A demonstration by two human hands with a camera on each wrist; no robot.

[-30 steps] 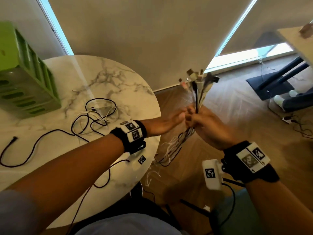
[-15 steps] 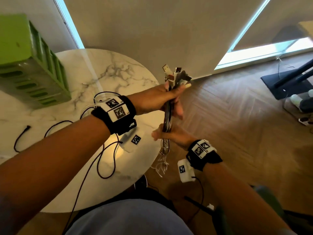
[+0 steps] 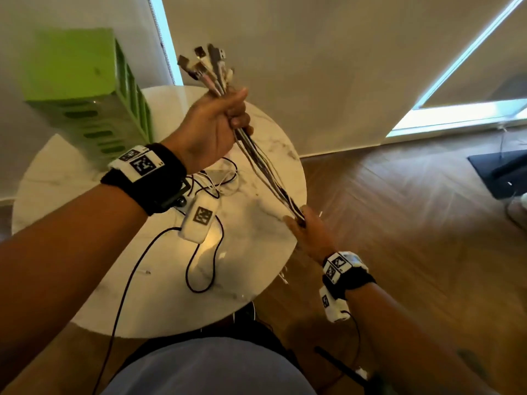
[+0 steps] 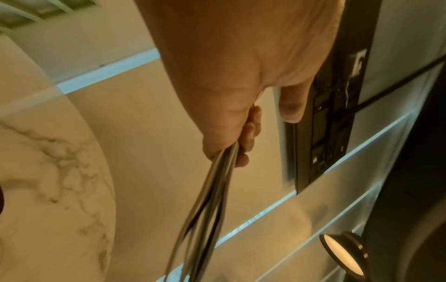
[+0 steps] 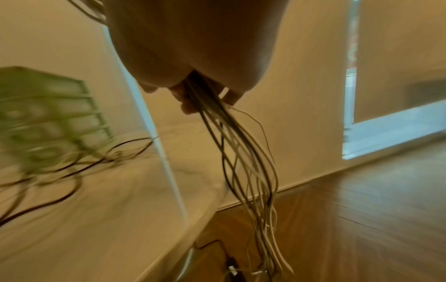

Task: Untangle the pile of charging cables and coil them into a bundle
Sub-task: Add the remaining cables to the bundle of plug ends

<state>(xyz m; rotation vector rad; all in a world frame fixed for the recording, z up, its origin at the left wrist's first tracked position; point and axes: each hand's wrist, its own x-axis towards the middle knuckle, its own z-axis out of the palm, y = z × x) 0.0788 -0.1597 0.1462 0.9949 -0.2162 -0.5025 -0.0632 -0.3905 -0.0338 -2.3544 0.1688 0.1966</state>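
Two hands are clamping the limp bunch of white, grey and black charging cables (image 3: 265, 169) above the round marble surface (image 3: 256, 252): left hand (image 3: 212, 129) fisting just below the plugs, right hand (image 3: 306, 235) pinching lower. Light, floppy strands likely need gripping near the ends.

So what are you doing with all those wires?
A person is sorting charging cables. The left hand grips a bunch of cables just below the plugs, held up high. The right hand grips the same bunch lower down, pulling it straight. A few loose cables lie on the marble table. Nothing is coiled yet.
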